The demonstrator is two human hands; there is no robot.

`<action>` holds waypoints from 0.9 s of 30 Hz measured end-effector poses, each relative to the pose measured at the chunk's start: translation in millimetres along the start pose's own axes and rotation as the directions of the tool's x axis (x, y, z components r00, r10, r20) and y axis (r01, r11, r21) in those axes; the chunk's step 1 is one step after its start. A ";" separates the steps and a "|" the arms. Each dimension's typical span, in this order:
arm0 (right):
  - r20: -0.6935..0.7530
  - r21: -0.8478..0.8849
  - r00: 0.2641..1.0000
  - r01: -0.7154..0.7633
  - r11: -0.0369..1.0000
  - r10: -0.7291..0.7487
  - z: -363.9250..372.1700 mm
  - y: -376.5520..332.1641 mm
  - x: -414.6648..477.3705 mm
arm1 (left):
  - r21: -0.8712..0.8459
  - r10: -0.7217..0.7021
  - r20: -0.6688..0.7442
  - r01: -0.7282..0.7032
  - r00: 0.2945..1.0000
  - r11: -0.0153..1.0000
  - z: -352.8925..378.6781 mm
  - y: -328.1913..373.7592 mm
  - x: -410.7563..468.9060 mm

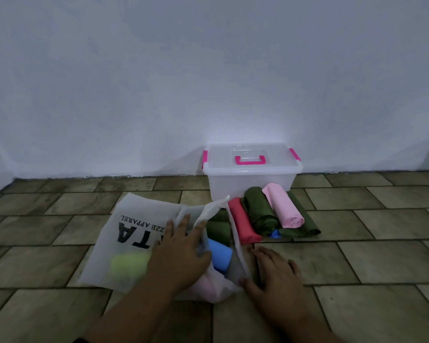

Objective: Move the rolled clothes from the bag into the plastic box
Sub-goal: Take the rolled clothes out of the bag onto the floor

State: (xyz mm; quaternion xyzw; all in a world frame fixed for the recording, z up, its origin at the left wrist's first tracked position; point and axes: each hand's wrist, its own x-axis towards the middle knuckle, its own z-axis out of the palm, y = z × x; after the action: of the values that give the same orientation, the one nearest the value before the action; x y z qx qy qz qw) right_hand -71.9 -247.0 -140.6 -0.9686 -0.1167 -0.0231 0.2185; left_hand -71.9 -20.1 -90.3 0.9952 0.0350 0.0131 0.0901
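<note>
A white fabric bag [134,219] with black lettering lies on the tiled floor, its mouth facing right. Inside it I see a blue roll [221,254], a dark green roll [218,230], a pale pink roll [204,288] and a yellow-green roll [128,267] showing through the cloth. My left hand [181,253] lies flat on the bag at its mouth, fingers spread. My right hand [273,273] rests on the floor against the bag's right edge. A clear plastic box [250,181] with a closed lid and pink handle [250,160] stands by the wall.
In front of the box, on the floor, lie a red roll [244,222], a dark green roll [259,211], a pink roll [284,209], a further green roll [305,224] and a small blue piece [275,234]. The white wall [208,82] stands right behind the box.
</note>
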 end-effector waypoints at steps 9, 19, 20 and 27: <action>0.074 0.282 0.989 0.106 0.954 -0.132 -17.5 -50.5 39.4 | -0.167 0.014 -0.079 -0.028 0.997 0.986 12.7 8.6 4.3; 0.138 0.496 0.989 -0.020 0.868 -0.056 -21.5 -53.2 51.3 | -0.176 0.009 -0.081 -0.024 0.997 0.984 17.7 4.5 9.5; 0.112 0.543 0.993 -0.028 0.839 -0.040 -24.5 -49.4 49.1 | -0.183 0.013 -0.081 -0.028 0.997 0.983 16.6 3.6 10.8; -0.260 0.633 0.940 -0.007 0.775 0.220 -47.2 14.8 7.1 | -0.164 0.039 -0.033 -0.044 0.999 0.985 12.6 -3.0 18.8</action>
State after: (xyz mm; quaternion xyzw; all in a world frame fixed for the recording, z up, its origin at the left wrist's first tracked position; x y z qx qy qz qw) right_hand -61.2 -278.7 -103.5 -0.8301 -0.0215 -0.1261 0.5428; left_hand -53.0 -18.1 -102.9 0.9846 0.0144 0.0328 0.1713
